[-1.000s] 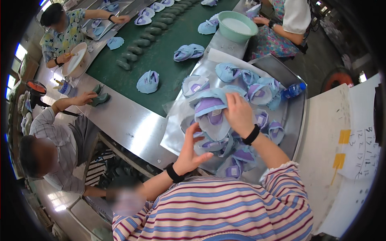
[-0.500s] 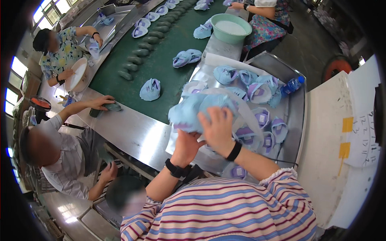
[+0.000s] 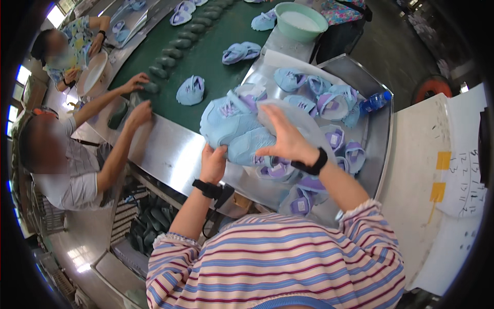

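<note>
My left hand (image 3: 213,162) grips a pair of light blue shoe uppers (image 3: 225,123) with purple laces, its thumb on their near edge. They are raised over the metal worktable (image 3: 177,152). Beside them on the right, my right hand (image 3: 288,138) is open, fingers stretched and thumb apart, close against the uppers; whether it touches them I cannot tell. A pale round basin (image 3: 314,126) shows partly behind that hand. More blue and purple shoe uppers (image 3: 333,110) lie around it in a metal tray, several with white labels inside.
A blue-capped bottle (image 3: 375,102) lies at the tray's right side. Ahead, a green conveyor belt (image 3: 216,77) carries dark shoe lasts (image 3: 172,52) and blue uppers. A mint-green basin (image 3: 300,23) stands far right. At left, a co-worker's hands (image 3: 139,112) handle dark lasts.
The uppers have turned in my hands and shifted slightly left, laces now showing. My right hand has moved off their top to the right side, fingers spread. The near co-worker's hands moved up to the belt.
</note>
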The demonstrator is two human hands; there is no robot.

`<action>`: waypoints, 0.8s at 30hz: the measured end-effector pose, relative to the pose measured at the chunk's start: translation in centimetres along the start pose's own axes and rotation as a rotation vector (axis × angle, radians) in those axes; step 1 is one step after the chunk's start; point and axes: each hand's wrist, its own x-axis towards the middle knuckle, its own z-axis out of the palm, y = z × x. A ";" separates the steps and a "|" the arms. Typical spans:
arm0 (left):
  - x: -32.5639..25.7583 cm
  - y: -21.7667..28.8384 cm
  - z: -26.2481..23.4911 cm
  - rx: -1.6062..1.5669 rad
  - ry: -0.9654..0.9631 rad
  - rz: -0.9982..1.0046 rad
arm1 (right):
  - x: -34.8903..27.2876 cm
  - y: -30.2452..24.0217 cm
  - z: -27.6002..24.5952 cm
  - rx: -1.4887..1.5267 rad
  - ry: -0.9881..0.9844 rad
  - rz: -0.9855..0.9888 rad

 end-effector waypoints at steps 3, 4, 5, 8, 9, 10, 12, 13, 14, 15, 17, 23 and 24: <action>0.2 0.2 -1.2 0.068 -0.152 -0.121 | -1.0 3.5 2.8 0.305 -0.403 0.130; 0.2 0.5 -2.2 0.090 -0.211 -0.151 | -1.0 3.1 2.9 0.295 -0.423 0.140; 0.0 0.6 -2.8 0.112 -0.273 -0.180 | -1.1 2.5 2.8 0.285 -0.441 0.151; -0.6 1.2 -3.0 -0.326 -0.319 -0.261 | -2.5 2.0 3.8 0.131 -0.426 0.009; -0.7 1.4 -3.0 -0.160 -0.263 -0.291 | -3.3 2.1 4.5 0.060 -0.408 -0.067; -0.8 1.4 -2.7 0.005 -0.209 -0.324 | -4.7 1.7 5.3 0.029 -0.430 -0.009; -1.3 0.7 -2.2 0.326 -0.093 -0.389 | -7.9 0.8 7.1 -0.034 -0.479 0.115; -1.7 0.7 -1.5 0.285 -0.084 -0.339 | -8.4 1.1 7.1 -0.005 -0.440 0.067; -1.5 0.2 -2.0 0.264 -0.059 -0.283 | -8.9 1.5 6.7 0.024 -0.401 0.020; -1.2 -0.7 -3.2 0.245 -0.028 -0.224 | -9.4 1.9 6.2 0.056 -0.364 -0.033; -0.6 -0.5 -5.5 0.120 0.006 -0.143 | -9.6 2.5 3.4 0.079 -0.403 0.158; 0.5 1.3 -5.2 0.092 -0.044 -0.128 | -9.5 5.2 -1.3 0.818 -0.350 0.597; 0.5 1.1 -4.3 0.092 -0.066 -0.110 | -9.0 5.4 -1.5 1.051 -0.305 0.719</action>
